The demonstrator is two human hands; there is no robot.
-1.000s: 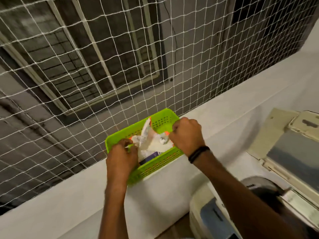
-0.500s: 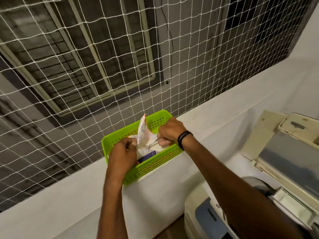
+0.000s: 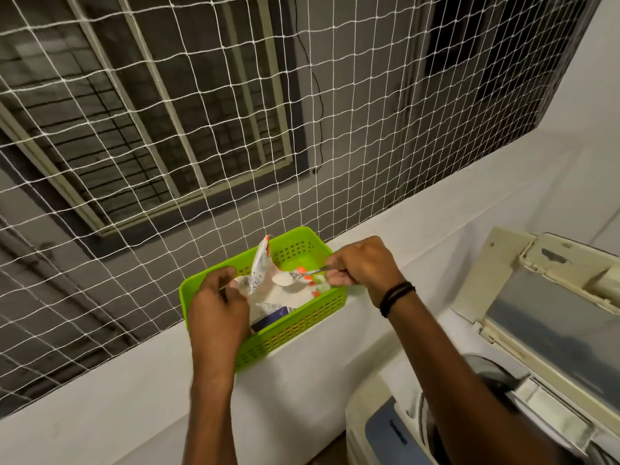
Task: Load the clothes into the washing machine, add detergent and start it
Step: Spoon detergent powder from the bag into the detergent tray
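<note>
Pinching the spoon (image 3: 310, 272) by its handle end, my right hand (image 3: 364, 263) should hold it level, I judge: the powder (image 3: 281, 279) is loose and spills easily. My left hand (image 3: 218, 303) grips the limp detergent packet (image 3: 265, 263) in the green basket (image 3: 302, 327) at twelve o'clock.

I'm looking at a white net (image 3: 352, 162) stretched above the white ledge (image 3: 100, 414). Behind it there's a barred window (image 3: 167, 112) in a grey wall (image 3: 365, 95), with a thin black cable (image 3: 321, 109) hanging beside it. A green basket (image 3: 295, 330) sits on the ledge's top edge.
</note>
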